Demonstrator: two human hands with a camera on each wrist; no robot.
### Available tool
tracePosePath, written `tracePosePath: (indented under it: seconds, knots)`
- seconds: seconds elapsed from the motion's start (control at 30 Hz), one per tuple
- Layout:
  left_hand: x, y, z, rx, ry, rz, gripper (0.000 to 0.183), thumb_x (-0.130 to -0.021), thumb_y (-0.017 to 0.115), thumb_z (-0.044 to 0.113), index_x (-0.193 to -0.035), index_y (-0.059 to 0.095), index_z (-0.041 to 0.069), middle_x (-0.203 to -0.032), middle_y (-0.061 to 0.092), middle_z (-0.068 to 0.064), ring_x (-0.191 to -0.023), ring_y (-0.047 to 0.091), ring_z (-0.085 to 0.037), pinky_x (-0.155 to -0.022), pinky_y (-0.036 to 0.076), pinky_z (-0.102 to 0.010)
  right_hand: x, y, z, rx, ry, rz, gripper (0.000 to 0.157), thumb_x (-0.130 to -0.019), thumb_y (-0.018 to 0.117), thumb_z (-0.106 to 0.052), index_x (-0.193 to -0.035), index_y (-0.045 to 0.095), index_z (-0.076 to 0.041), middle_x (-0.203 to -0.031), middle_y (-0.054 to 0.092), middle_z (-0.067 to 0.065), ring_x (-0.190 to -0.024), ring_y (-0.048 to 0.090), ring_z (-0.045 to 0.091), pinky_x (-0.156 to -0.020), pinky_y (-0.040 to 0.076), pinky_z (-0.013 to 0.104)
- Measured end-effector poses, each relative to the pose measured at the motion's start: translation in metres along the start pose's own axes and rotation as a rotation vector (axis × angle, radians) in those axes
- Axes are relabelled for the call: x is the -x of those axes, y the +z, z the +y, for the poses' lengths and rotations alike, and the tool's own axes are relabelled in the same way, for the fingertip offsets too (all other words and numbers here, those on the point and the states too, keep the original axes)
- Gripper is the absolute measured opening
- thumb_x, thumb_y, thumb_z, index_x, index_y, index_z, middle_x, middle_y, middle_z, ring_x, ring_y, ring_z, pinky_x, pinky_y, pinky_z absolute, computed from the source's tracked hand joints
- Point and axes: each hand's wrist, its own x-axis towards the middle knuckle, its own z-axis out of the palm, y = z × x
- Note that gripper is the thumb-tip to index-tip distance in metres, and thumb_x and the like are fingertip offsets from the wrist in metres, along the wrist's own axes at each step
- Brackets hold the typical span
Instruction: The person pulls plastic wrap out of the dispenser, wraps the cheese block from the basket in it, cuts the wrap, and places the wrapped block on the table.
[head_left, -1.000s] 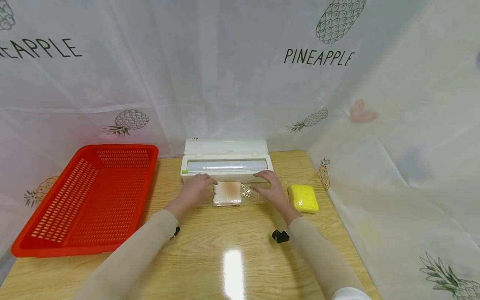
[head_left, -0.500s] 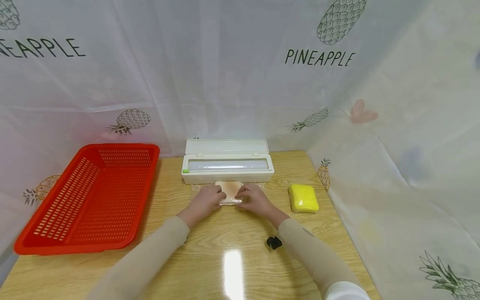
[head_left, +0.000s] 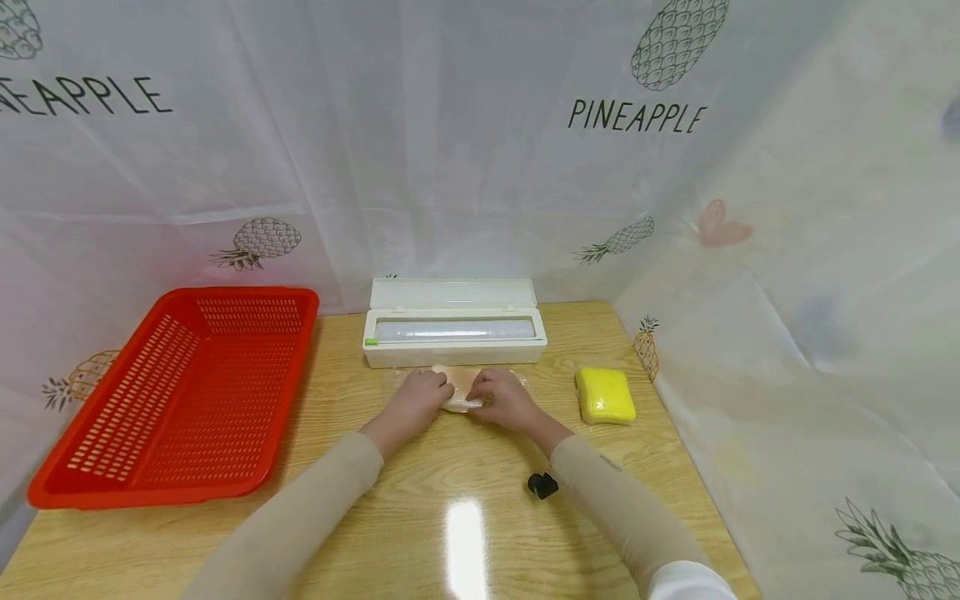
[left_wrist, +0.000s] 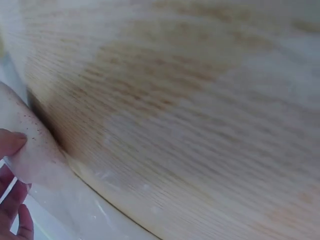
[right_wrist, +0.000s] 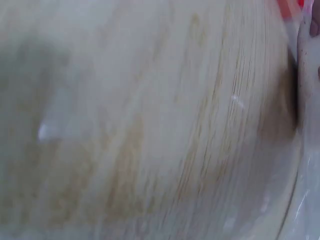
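A whitish square slab with a brownish tint, like a slice of bread (head_left: 459,379), lies on a sheet of cling film (head_left: 392,382) just before the white film box. My left hand (head_left: 414,400) pinches its near left corner, and my right hand (head_left: 507,402) pinches its near right corner. Seen from the left wrist, the thumb presses on the slab's pale, brown-speckled surface (left_wrist: 37,137), and clear film spreads along the wooden table. In the right wrist view only a strip of the slab (right_wrist: 309,105) shows, with bits of fingers at the edge. Both hands hide its near corners.
The white cling film box (head_left: 453,357) stands at the back, lid up, a roll inside. A yellow wrapped block (head_left: 606,396) lies to the right. A red perforated basket (head_left: 296,375) fills the left side. A printed curtain (head_left: 465,167) hangs behind the table (head_left: 360,517).
Both hands have moved inward from beside the slab to its near corners and now grip it. The slab's near edge has bent between them; the right hand has left the film at the right.
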Motion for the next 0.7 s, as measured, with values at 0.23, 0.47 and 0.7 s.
tracePosePath:
  seconds: [0.23, 0.47, 0.7]
  knots:
    - [0.025, -0.009, 0.004, 0.021, 0.039, 0.120, 0.014, -0.082, 0.074, 0.006, -0.082, 0.065, 0.016, -0.085, 0.057, 0.000, -0.077, 0.055, -0.021, -0.067, 0.042, -0.036, 0.008, 0.001, -0.045, 0.112, 0.114, -0.055, 0.020, -0.075, 0.085, -0.031, -0.084, 0.072, -0.019, -0.085, 0.061, -0.009, -0.081, 0.052, 0.012, -0.079, 0.043, 0.032]
    - [0.044, -0.020, 0.005, 0.096, 0.113, 0.213, 0.013, -0.082, 0.070, 0.004, -0.080, 0.063, 0.015, -0.086, 0.056, 0.000, -0.083, 0.056, -0.021, -0.075, 0.044, -0.038, 0.015, 0.005, -0.088, 0.099, 0.231, -0.014, 0.028, -0.069, 0.089, -0.033, -0.080, 0.069, -0.017, -0.078, 0.057, -0.009, -0.074, 0.051, 0.011, -0.075, 0.044, 0.031]
    - [0.060, -0.021, 0.006, 0.131, 0.121, 0.211, 0.013, -0.082, 0.069, 0.007, -0.079, 0.060, 0.015, -0.088, 0.057, 0.000, -0.086, 0.058, -0.021, -0.079, 0.045, -0.041, 0.017, 0.004, -0.107, -0.020, 0.266, -0.073, 0.025, -0.069, 0.089, -0.029, -0.080, 0.071, -0.017, -0.077, 0.060, -0.009, -0.071, 0.052, 0.008, -0.071, 0.044, 0.026]
